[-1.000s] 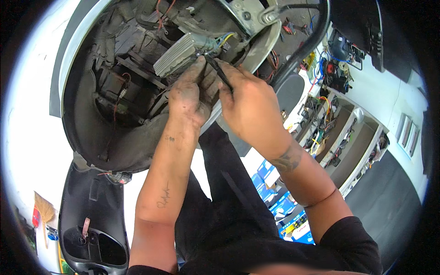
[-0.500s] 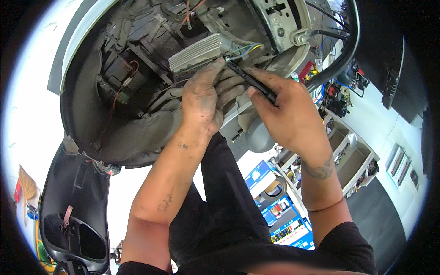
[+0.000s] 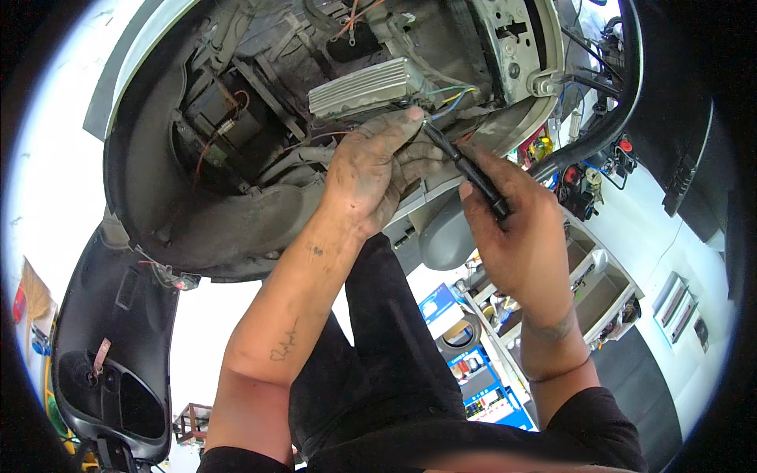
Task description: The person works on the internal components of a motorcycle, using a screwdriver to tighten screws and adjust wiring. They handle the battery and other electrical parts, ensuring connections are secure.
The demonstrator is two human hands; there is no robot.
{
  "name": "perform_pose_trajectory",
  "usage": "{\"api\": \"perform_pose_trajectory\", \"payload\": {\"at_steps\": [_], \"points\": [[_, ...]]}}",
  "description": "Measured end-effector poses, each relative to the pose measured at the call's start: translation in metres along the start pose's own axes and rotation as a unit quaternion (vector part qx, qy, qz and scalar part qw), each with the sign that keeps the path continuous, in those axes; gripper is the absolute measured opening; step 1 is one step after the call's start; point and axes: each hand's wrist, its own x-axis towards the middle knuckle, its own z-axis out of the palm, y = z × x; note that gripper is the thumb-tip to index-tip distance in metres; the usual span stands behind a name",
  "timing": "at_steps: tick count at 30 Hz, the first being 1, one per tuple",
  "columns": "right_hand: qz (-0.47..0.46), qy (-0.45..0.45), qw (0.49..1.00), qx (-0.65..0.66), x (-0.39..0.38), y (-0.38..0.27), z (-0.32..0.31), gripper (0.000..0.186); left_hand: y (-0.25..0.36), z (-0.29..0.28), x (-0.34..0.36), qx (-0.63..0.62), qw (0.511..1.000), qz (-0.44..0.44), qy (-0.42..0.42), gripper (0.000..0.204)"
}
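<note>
My right hand (image 3: pixel 516 229) grips a long black-handled tool (image 3: pixel 481 180), its slim metal tip reaching up beside my left thumb. My left hand (image 3: pixel 371 169), dark with grime, has curled fingers and its thumb pressed at the lower right corner of a finned metal block (image 3: pixel 359 85); what the fingers hold is hidden. Blue, yellow and green wires (image 3: pixel 456 96) run from the block's right end. Both hands are inside the lower edge of a dirty dark plastic vehicle housing (image 3: pixel 189 221), which holds cables, red wires and brackets.
A curved black tube (image 3: pixel 591 138) and metal bracket (image 3: pixel 512 47) border the housing at right. A black moulded panel (image 3: pixel 118 331) stands at lower left, a broom (image 3: pixel 35 292) beyond it. Cluttered shelves (image 3: pixel 599 292), blue boxes (image 3: pixel 481 382) and tools lie lower right.
The housing and both hands have shifted rightward in the view. The right hand and tool now sit lower, the handle more fully visible, its tip still by the left thumb.
</note>
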Motion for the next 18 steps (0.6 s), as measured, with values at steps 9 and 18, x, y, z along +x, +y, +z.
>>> {"api": "perform_pose_trajectory", "payload": {"at_steps": [9, 18], "points": [[0.032, 0.046, 0.995, 0.082, -0.015, 0.006, 0.029, 0.037, -0.004, 0.004, 0.001, 0.003, 1.000, 0.019, 0.001, 0.023], [0.092, 0.018, 0.988, 0.126, -0.023, 0.013, 0.021, 0.033, -0.006, 0.001, 0.001, 0.057, 0.997, 0.026, -0.039, 0.025]]}}
